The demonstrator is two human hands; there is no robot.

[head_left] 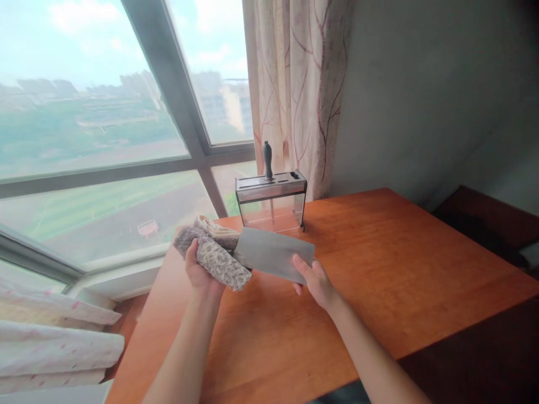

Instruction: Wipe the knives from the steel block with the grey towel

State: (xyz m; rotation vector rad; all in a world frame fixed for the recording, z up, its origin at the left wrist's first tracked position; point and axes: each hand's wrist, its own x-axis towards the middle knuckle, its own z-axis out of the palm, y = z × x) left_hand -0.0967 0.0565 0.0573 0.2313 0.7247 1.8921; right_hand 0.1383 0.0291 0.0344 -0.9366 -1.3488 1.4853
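A cleaver (pixel 269 253) with a broad grey blade is held level above the table, its blade pointing right. My right hand (pixel 314 279) pinches the blade's far end between thumb and fingers. In my left hand (pixel 201 273) is a fluffy grey-and-white cloth (pixel 221 264), folded and bunched around the cleaver's handle end. The cloth hides most of the handle. Behind the blade stands a clear-sided knife holder (pixel 272 188) with a metal slotted top. A dark-handled tool (pixel 267 160) stands upright in one of its slots, its thin rod showing through the clear side.
The brown wooden table (pixel 379 269) reaches to the right and toward me. A large window (pixel 105 129) fills the left and back. Beside it hangs a patterned curtain (pixel 303 84), and another curtain (pixel 54 350) is at the lower left. A grey wall (pixel 421 95) stands behind the table.
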